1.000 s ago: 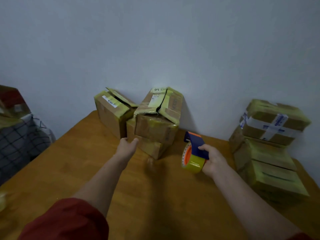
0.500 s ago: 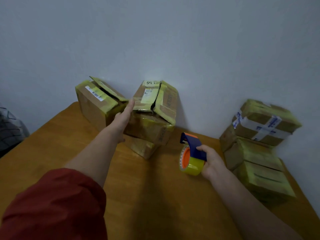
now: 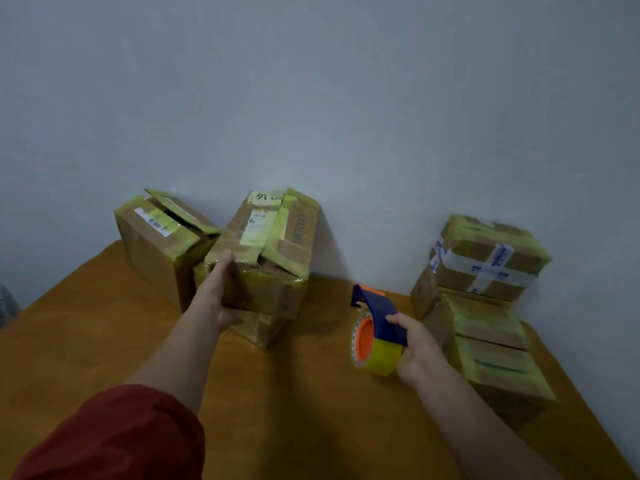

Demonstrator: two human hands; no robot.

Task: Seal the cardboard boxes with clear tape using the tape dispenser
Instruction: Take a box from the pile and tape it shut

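l hand (image 3: pixel 214 296) grip holds top box (image 3: pixel 277 244), r hand (image 3: pixel 417 351) grip holds tape dispenser (image 3: pixel 376 322)

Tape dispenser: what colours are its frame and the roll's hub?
The tape dispenser has a dark blue frame and an orange hub, seen in the head view.
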